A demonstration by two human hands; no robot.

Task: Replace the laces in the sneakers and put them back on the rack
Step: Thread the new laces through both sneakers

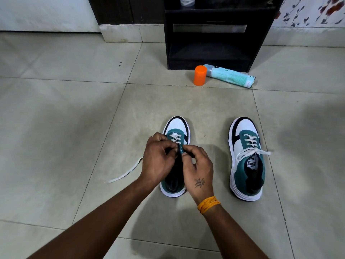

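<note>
Two teal, white and black sneakers stand on the tiled floor, toes pointing away from me. The left sneaker (pixel 177 128) is partly laced with a white lace (pixel 175 139) through its lower eyelets. My left hand (pixel 158 161) and my right hand (pixel 197 165) meet over its tongue, both with curled fingers pinching at the lace and tongue. A loose lace end (pixel 125 172) trails out on the floor to the left of my left hand. The right sneaker (pixel 246 157) is fully laced and tied in a bow. The black shoe rack (pixel 216 34) stands at the back.
An orange cap (pixel 200 75) stands in front of the rack, beside a light blue bottle (pixel 231 75) lying on its side. A small clear container (pixel 187 1) sits on the rack's upper shelf. A dark door frame and white wall base lie at the back left.
</note>
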